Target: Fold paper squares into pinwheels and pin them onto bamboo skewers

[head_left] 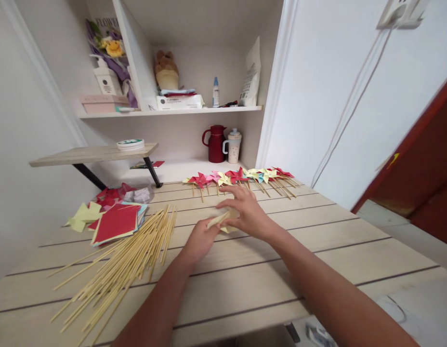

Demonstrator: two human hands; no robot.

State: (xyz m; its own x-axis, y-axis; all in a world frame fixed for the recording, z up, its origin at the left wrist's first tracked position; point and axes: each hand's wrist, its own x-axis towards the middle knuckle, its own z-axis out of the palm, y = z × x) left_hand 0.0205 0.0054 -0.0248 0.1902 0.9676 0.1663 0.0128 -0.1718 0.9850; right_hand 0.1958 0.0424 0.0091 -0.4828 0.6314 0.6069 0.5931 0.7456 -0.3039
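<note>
The left hand [200, 239] and the right hand [245, 212] meet over the middle of the pale wooden plank table [317, 270], and between them they pinch a small folded piece of pale yellow paper [223, 220]. The left hand's fingers close on the paper's near left end; the right hand lies over its far side, thumb and forefinger on the paper, the other fingers spread loosely towards the back of the table. The paper sits just above or on the boards; which, the view does not settle.

To the left of the hands lies a loose sheaf of thin bamboo skewers [125, 262], fanned out towards the near left edge. Just beyond the skewers rests a stack of square coloured paper sheets with a red one on top [117, 222], and beside it some pale yellow folded paper pieces [82, 215]. Behind the stack are more red folded pieces [110, 194] and a crumpled clear plastic bag [138, 194].

Past the right hand, along the far edge, runs a row of finished paper pinwheels on sticks in red, pink, yellow and blue [241, 177].

Behind the table, in a white alcove, stand a dark red jug [215, 143] and a cream lidded mug [233, 145]. A shelf above [173, 112] carries a small blue-capped bottle [216, 92] and a white pouch [251, 77].
</note>
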